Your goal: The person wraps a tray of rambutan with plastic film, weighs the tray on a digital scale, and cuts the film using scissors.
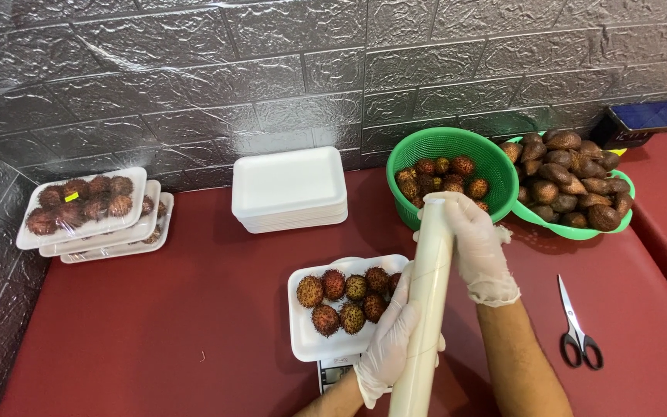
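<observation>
Two gloved hands grip a roll of clear cling film [426, 309], held nearly upright over a red table [156, 324]: the left hand [389, 340] is wrapped around the roll's lower half, and the right hand [474, 247] is closed around its upper end. The roll stands just right of a white foam tray [306, 336] loaded with seven rambutans [345, 297], which serves as the scene's landmark; the left hand's fingers overlap that tray's right edge. The tray rests on a small digital scale [333, 372], whose display peeks out just below it. Behind the tray, toward the grey embossed wall [194, 85], sits a stack of empty white foam trays [289, 189]. Far to the tray's left and back, against the wall, three wrapped trays of rambutans [90, 212] are piled one on another. Behind and to the right of the landmark tray, a green round basket [445, 150] holds loose rambutans, and beside it farther right a second green basket [573, 228] is heaped with brown scaly snake fruit [569, 181]. A pair of black-handled scissors [577, 324] lies shut on the table well to the tray's right, beyond the right forearm. A dark blue box [646, 120] sits at the far right rear corner.
</observation>
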